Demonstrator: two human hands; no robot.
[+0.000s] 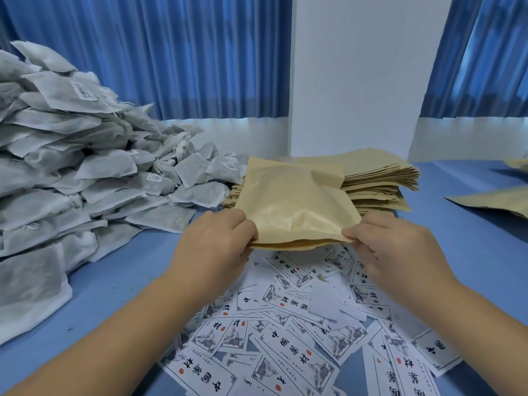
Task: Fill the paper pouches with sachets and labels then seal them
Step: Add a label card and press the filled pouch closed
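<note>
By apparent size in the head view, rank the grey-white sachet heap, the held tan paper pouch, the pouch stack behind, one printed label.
1. Grey-white sachet heap.
2. Held tan paper pouch and stacked tan pouches: unsure, the stack is partly hidden.
3. White printed paper label.

blue table (485,252) | blue pleated curtains (171,52) behind | white pillar (357,67) between curtains | low white wall (257,132) under curtains

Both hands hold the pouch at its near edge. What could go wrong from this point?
1. The pouch bulges, and the left hand and right hand pinch only its near corners; the edge gapes slightly between them, so the seal might close unevenly.
2. The tall sachet pile slopes toward the pouch stack and might slide.
</note>
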